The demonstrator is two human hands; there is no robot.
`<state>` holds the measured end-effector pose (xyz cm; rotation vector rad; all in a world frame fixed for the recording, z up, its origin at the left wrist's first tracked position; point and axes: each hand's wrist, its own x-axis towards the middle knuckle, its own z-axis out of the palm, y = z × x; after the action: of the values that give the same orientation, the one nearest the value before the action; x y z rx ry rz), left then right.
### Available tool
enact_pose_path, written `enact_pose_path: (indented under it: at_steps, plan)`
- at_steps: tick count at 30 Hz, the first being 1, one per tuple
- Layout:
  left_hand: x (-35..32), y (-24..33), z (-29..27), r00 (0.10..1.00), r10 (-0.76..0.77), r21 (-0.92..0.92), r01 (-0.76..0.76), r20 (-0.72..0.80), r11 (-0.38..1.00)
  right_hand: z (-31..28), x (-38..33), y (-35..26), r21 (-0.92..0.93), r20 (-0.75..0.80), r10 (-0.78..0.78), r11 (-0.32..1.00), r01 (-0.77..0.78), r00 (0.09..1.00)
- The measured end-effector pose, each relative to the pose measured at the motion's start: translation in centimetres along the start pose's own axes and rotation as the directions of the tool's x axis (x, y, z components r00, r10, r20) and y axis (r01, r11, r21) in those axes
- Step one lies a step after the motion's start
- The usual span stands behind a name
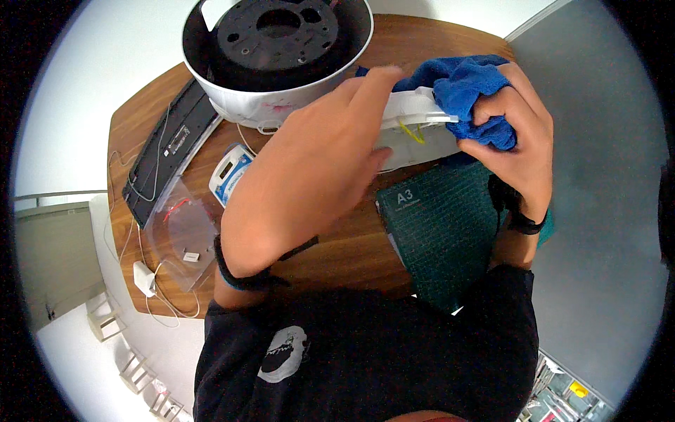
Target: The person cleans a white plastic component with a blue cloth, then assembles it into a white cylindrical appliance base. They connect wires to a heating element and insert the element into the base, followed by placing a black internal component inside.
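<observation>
Evidently, a blue cloth (467,81) is clamped in the right hand (517,116), its folds bunched between curled fingers and thumb and pressed to the right end of a white curved part (415,105). The part's other end is covered by the left hand (309,151), fingers over its upper side and thumb at its front; with the contact partly hidden, whether it is clamped there cannot be told. The part is located towards the far right corner of the wooden tabletop (330,264), beyond a green cutting mat (443,225). Wiping seems to be in hand; for this to be done well, the left end should be steadied, the cloth folded flat under the fingertips and drawn along the rim in light, even strokes, and a yellow-green strand (415,132) at the front spared from snagging. Pale printing is borne by the mat close to its far left corner, large characters above a finer line. Farther left, lettering is carried on a blue-and-white packet (228,176), partly hidden by the forearm. Near the tabletop's left edge, a pale label (177,141) too small to be read is seen on a long black panel (158,169). At the far edge, only pink marks (278,108) are shown on a white-walled drum (242,102).
</observation>
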<state>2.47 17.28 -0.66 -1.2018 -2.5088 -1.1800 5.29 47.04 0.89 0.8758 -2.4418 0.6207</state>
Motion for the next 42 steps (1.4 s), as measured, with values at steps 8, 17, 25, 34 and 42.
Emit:
enact_pose_path:
  at_steps: [8, 17, 25, 34, 42]
  plan:
    - [0.1, -0.2, -0.5, 1.000, 0.011, 0.098, -0.010, -0.015, 0.995, 0.3, 0.7, -1.1, 0.092, 0.054, 0.024, 0.995, -0.029, 0.998]
    - [0.1, 0.4, -0.3, 0.998, -0.059, 0.009, 0.059, -0.028, 0.998, -0.4, 0.0, -0.6, 0.026, -0.007, 0.122, 0.992, -0.122, 0.993]
    - [0.0, 0.0, 0.0, 0.997, -0.050, 0.093, 0.056, -0.062, 0.994, -2.5, -1.3, 0.6, 0.186, -0.128, 0.250, 0.957, -0.224, 0.960]
    - [0.6, 0.7, 0.6, 0.991, -0.074, 0.116, 0.087, -0.115, 0.989, -0.9, -0.9, -1.2, 0.245, -0.363, 0.230, 0.958, -0.146, 0.903]
    - [0.5, 0.7, 1.7, 0.985, 0.092, 0.068, -0.083, -0.145, 0.994, 1.9, 0.7, -2.1, -0.005, -0.064, 0.073, 0.997, -0.073, 0.995]
